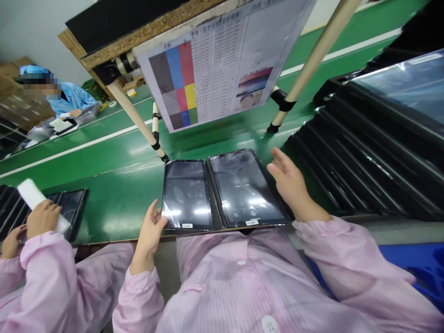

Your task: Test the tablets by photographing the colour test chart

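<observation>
Two tablets with dark, glossy screens lie side by side on the green bench in front of me. At the lower left edge of the left tablet (187,196) is my left hand (151,229), its fingers apart and the thumb by the tablet's corner. The right tablet (246,189) is slightly turned and has a small white label at its lower edge. My right hand (289,180) is held just off that tablet's right side, fingers spread and nothing in them.
Stacked black trays (347,152) rise on the right. A framed stand holds a printed colour chart (208,69) above the bench. To my left, a co-worker's hand (43,217) grips a white object (33,194). Another person in blue (71,99) sits across the line. A blue bin (412,263) is low right.
</observation>
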Tool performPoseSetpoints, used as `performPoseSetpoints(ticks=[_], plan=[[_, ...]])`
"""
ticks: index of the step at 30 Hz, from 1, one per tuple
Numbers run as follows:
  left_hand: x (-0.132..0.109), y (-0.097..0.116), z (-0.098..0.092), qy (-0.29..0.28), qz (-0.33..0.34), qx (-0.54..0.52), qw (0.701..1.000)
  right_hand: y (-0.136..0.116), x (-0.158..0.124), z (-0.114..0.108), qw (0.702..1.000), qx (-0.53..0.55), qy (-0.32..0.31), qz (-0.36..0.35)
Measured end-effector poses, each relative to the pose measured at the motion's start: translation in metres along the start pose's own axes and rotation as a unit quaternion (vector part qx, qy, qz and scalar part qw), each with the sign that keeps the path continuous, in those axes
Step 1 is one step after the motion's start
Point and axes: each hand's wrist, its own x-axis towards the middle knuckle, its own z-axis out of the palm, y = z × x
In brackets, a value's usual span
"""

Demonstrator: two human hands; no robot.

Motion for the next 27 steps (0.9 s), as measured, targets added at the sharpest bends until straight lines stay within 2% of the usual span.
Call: performPoseSetpoints(ticks=[2,5,7,9,12,15,17,20,23,27], plan=[[0.006,0.006,0.005,0.001,-0.016,-0.064,0.998,-0.008,-0.005,0.004,0.999,-0.014,-0.010,-0.037],[0.011,0.011,0.017,-0.024,-0.019,-0.086,0.996,-0.025,-0.013,0.014,0.992,-0.053,-0.052,-0.102],[0.010,0.013,0.022,-0.038,-0.029,-0.104,0.993,-0.038,-0.021,0.023,0.980,-0.096,-0.086,-0.152],[0.004,0.015,0.025,-0.029,-0.032,-0.132,0.990,-0.050,-0.032,0.032,0.962,-0.147,-0.137,-0.187],[-0.010,0.022,0.024,0.008,0.001,-0.172,0.985,-0.065,-0.053,0.044,0.933,-0.199,-0.231,-0.193],[-0.025,0.035,0.026,-0.014,0.058,-0.196,0.979,-0.075,-0.075,0.056,0.923,-0.152,-0.313,-0.166],[-0.033,0.046,0.033,-0.040,0.098,-0.211,0.972,-0.081,-0.086,0.063,0.932,-0.080,-0.311,-0.171],[-0.038,0.058,0.051,-0.051,0.149,-0.228,0.961,-0.088,-0.092,0.073,0.949,0.054,-0.263,-0.166],[-0.035,0.059,0.075,-0.029,0.206,-0.219,0.953,-0.093,-0.090,0.080,0.960,0.144,-0.223,-0.094],[-0.028,0.047,0.102,0.024,0.333,-0.161,0.929,-0.095,-0.084,0.082,0.963,0.200,-0.180,0.011]])
